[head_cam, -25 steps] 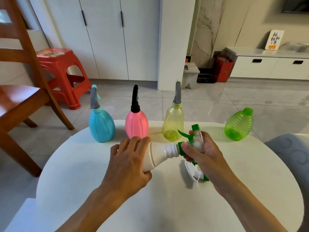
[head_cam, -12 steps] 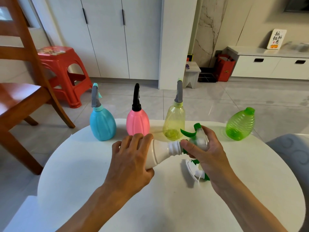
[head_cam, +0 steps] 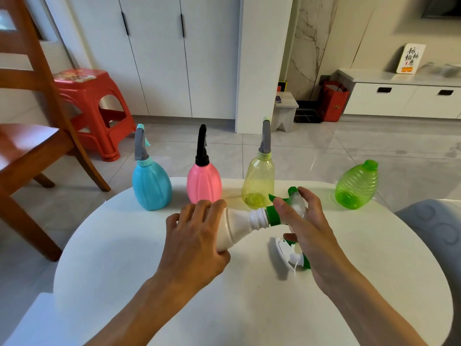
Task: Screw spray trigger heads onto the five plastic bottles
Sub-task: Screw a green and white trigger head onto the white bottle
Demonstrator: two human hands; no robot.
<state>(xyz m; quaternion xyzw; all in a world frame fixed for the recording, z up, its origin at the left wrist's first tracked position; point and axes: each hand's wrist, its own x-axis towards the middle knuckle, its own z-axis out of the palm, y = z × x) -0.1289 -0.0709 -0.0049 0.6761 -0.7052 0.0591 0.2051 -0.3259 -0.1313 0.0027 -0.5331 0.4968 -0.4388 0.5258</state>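
My left hand (head_cam: pixel 194 240) grips a white bottle (head_cam: pixel 237 227) held sideways above the round white table (head_cam: pixel 124 258), neck pointing right. My right hand (head_cam: pixel 306 228) holds a green-and-clear trigger head (head_cam: pixel 277 216) whose green collar sits on the bottle's threaded neck. A second white-and-green trigger head (head_cam: pixel 290 255) lies on the table under my right hand. At the table's far edge stand a blue bottle (head_cam: pixel 151 183), a pink bottle (head_cam: pixel 204 183) and a yellow bottle (head_cam: pixel 258 183), each with a trigger head on. A green bottle (head_cam: pixel 356 188) at the far right has none.
A wooden chair (head_cam: pixel 30 136) stands to the left of the table, with a red plastic stool (head_cam: pixel 92 101) behind it. A grey cushioned seat (head_cam: pixel 434 228) is at the table's right edge. White cupboards and a low drawer unit line the far wall.
My right hand has turned around the trigger head, so its green collar now shows on the neck. The white bottle stays in my left hand, shifted slightly.
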